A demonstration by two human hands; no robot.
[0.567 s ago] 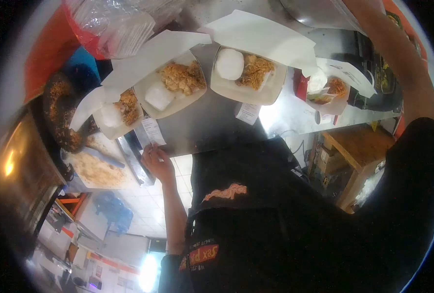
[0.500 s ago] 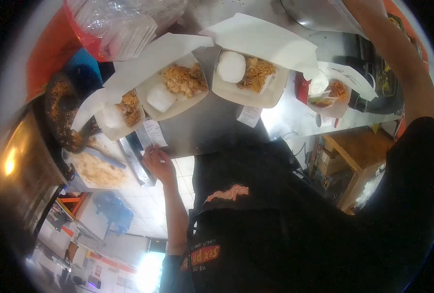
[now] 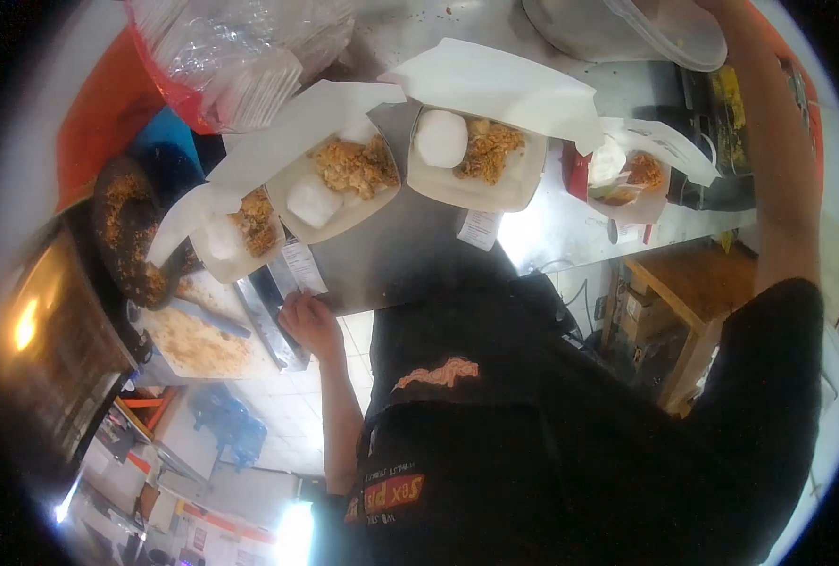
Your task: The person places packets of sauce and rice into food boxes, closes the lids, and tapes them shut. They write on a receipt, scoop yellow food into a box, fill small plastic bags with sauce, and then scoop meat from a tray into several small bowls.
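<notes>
My left hand (image 3: 310,324) rests at the counter's front edge, holding nothing, its fingers loosely bent. Just beyond its fingertips lies a printed paper slip (image 3: 303,266). My right hand (image 3: 714,5) is at the top right, mostly cut off by the frame; a clear plastic tub (image 3: 676,42) hangs tilted from it. Before me stand three open paper boxes, a small one (image 3: 232,269), a middle one (image 3: 334,224) and a larger one (image 3: 471,196), each with white rice and fried chicken. A fourth, smaller open box (image 3: 650,209) stands to the right with similar food.
A plastic bag of stacked white boxes (image 3: 259,90) lies at the back left. A round metal lid or bowl (image 3: 575,33) is at the back right. Left are a dark crumb-covered utensil or pan (image 3: 122,231) and a crumbed board (image 3: 198,344) with a knife (image 3: 210,317). Another slip (image 3: 479,229) lies centrally.
My right arm has shifted, and more of the clear tub has come into view at the top right. My left hand stays at the counter edge. The whole view has moved slightly.
</notes>
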